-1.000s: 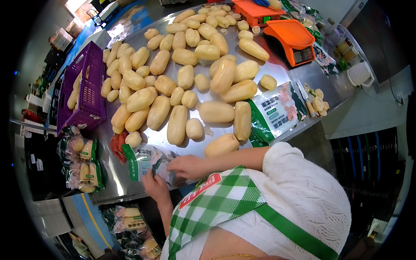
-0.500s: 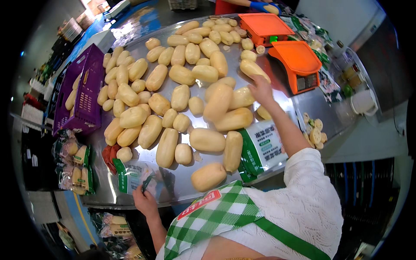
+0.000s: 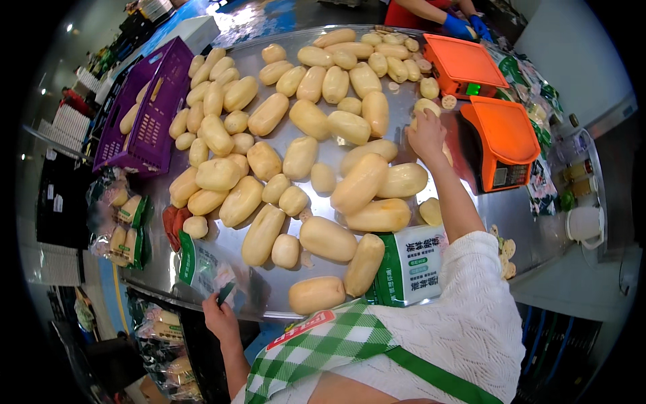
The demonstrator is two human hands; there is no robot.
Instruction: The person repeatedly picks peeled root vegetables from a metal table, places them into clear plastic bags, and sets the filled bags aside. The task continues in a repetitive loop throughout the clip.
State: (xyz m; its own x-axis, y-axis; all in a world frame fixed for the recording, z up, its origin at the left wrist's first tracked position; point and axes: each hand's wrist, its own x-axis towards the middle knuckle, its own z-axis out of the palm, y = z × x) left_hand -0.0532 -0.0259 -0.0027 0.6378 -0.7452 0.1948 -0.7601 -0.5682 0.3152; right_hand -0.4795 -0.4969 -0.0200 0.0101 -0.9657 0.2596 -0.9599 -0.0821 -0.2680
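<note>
Many peeled lotus root segments (image 3: 300, 157) lie spread over a metal table (image 3: 222, 259). My left hand (image 3: 221, 316), at the table's near edge, pinches the rim of a clear and green plastic bag (image 3: 208, 269) that lies on the table. My right hand (image 3: 428, 137) reaches to the right side, its fingers closed over a lotus root mostly hidden under it. Just beyond its fingertips sits a small lotus root piece (image 3: 426, 106). Another printed green and white bag (image 3: 407, 266) lies flat near my right forearm.
Two orange scales (image 3: 501, 131) stand at the right. A purple crate (image 3: 145, 111) with lotus roots is at the left, near filled bags (image 3: 118, 225). Red gloves (image 3: 173, 225) lie by the left bag. Cut pieces (image 3: 506, 252) and a white bucket (image 3: 584, 225) are at right. A co-worker's blue-gloved hands (image 3: 464, 27) show at the back.
The whole view has shifted, so the table's things appear farther right and lower. My right hand has moved forward over the lotus root it was touching. My left hand keeps the bag.
</note>
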